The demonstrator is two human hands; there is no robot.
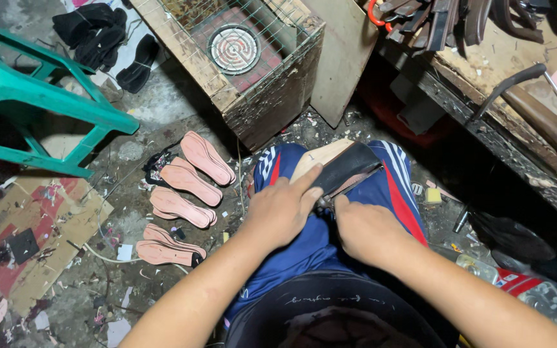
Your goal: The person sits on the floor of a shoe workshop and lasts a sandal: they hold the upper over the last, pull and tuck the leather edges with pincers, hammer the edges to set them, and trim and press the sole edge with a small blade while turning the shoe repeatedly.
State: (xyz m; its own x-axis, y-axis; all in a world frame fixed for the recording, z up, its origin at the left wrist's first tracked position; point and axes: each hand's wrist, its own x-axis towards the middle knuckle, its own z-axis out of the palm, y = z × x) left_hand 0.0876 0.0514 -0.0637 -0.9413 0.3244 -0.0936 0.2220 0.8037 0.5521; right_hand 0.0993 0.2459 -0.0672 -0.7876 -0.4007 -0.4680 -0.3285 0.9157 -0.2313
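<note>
Littered floor (130, 270), pink insoles (185, 193) beside both hands' (278, 212) sole (346, 167)

The sole (340, 169) lies on the person's lap, the left hand (283, 209) on it, the right hand (362, 229) just beside; insoles (185, 196) lie on the floor to the left; a stool (27, 103) stands further left; a box (253, 58) stands ahead; a bench (517, 109) runs along the right.

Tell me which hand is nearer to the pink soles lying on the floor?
The left hand. It rests on the black piece over the lap, on the side toward the pink soles. The right hand grips the same piece on the far side.
</note>
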